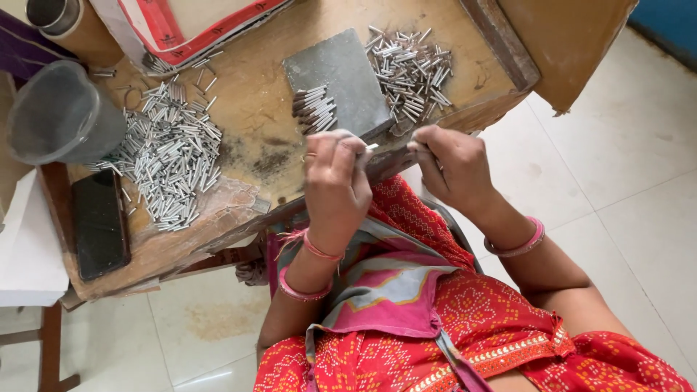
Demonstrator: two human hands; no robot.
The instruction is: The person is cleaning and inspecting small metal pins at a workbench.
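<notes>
Left hand: closed, pinching one small metal tube at the table edge.
Right hand: closed in a pinch beside it; its contents are hidden.
Done: a small row of tubes lies against the grey block.
Left: two loose heaps, a big pile and a smaller pile.
Nearby: phone, grey cup.
</notes>
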